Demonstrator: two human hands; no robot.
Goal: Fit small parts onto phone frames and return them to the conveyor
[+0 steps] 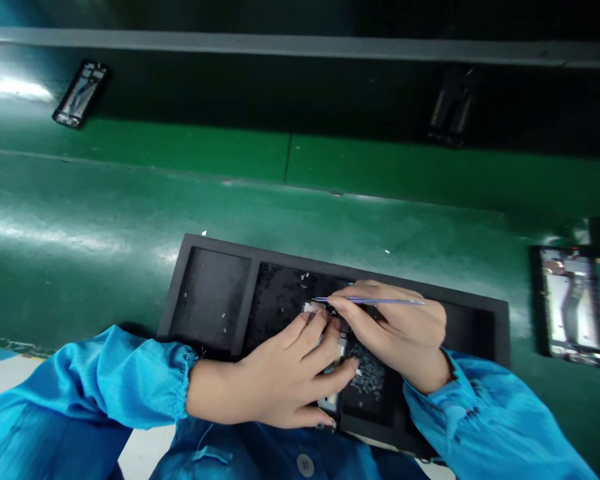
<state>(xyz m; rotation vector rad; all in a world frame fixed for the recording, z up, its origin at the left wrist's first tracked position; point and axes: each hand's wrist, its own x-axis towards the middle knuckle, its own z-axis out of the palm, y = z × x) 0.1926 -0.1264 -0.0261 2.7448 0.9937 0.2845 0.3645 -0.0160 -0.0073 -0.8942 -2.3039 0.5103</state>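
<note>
**Tweezers (370, 301) at a small part over the tray**

Tweezers lie nearly level in the right hand (400, 333), pinched between thumb and fingers, tips pointing left. At the tips sits a tiny pale part (309, 307), over the middle of a black foam tray (210, 300); the blur hides whether the tips grip it or only touch it. The left hand (275, 377) lies flat just near of it, fingertips almost at the part, covering a grey piece (330, 402) in the tray. I cannot tell whether this hand grips the piece or only presses on it. The hands touch or nearly touch.

Loose white specks dot the tray's compartments. The part looks light, so a slack pinch could let it fall among them and be hard to find. A nudge from the left fingertips could knock it off the tips.

The tray rests on a green belt (130, 200). Open phones lie on it: one at the right (571, 307), one far left (81, 93) and a dim one far right (453, 103).
</note>
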